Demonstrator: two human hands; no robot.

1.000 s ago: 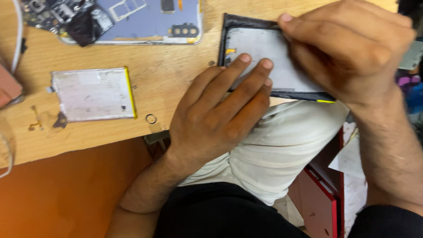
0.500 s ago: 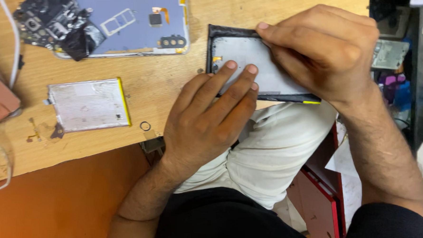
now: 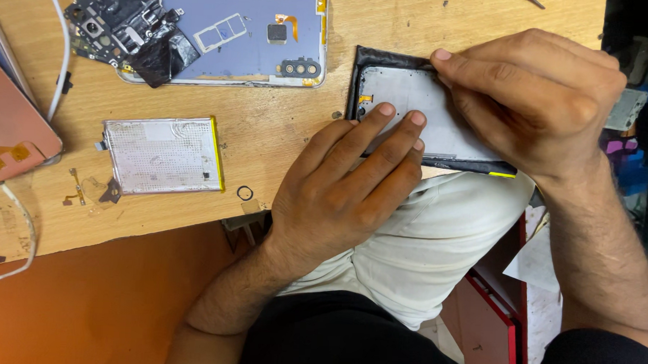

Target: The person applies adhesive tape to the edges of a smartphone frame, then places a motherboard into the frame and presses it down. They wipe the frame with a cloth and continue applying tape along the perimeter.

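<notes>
Both hands stay pressed on a black-rimmed phone screen frame (image 3: 407,109) that lies at the near edge of the wooden table (image 3: 282,140), its right end overhanging the person's pale trouser leg. The left hand (image 3: 345,186) lies flat and open, fingers stretched forward with the fingertips (image 3: 385,110) on the grey inner face of the frame, gripping nothing. The right hand (image 3: 531,104) is curled over the frame's right half, fingers bent and closed down on it, one fingertip at the top rim; whether the thumb hooks underneath cannot be seen. Compared with half a second ago the hands and frame keep the same arrangement; the left fingers have crept slightly further onto the grey face, and the view has shifted a little. Well to the left lie a flat silver battery (image 3: 161,155), a small black ring (image 3: 245,193) near it, and beyond them a lilac phone back shell (image 3: 236,29) with a loose circuit board (image 3: 120,16).
</notes>
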